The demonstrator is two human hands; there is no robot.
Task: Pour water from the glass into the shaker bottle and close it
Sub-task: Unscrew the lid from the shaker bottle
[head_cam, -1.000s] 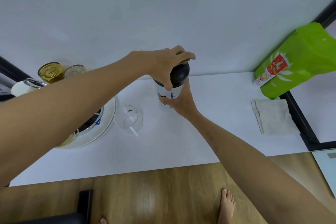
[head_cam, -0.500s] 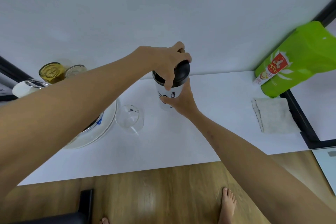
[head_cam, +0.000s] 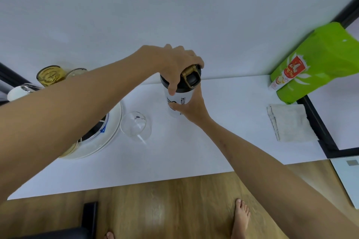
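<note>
Two hands are engaged on one item. The white plastic shaker bottle with black lettering [head_cam: 179, 101] stands upright on the white tabletop [head_cam: 223, 132], near its far edge and about centre of the view. My right hand [head_cam: 191, 109] is wrapped around the lower body from the five o'clock side, fingers clamped on the wall. My left hand [head_cam: 174, 62] comes in from nine o'clock and is closed over the black screw lid with the gold flip-cap clasp [head_cam: 181, 81], thumb pressed down its near side.

Finding: the clear empty drinking glass [head_cam: 136, 126] stands at eight o'clock from the bottle, apart from it, so I judge the pour complete and the closing in hand. Whether the lid is fully seated I cannot tell; the seam is partly hidden by my thumb.

Recommended practice:
- Keep the right hand firm and low so the bottle does not spin or tip under the twist.
- Turn the lid level; a canted lid would cross-thread and leak.
- Continue until resistance is plain, then press the flip cap shut if it stands proud.
- Keep the left elbow high over the round white appliance [head_cam: 108, 132] at nine o'clock.

The green foil pouch [head_cam: 318, 64] and folded white cloth [head_cam: 291, 122] at three o'clock lie well clear.
</note>
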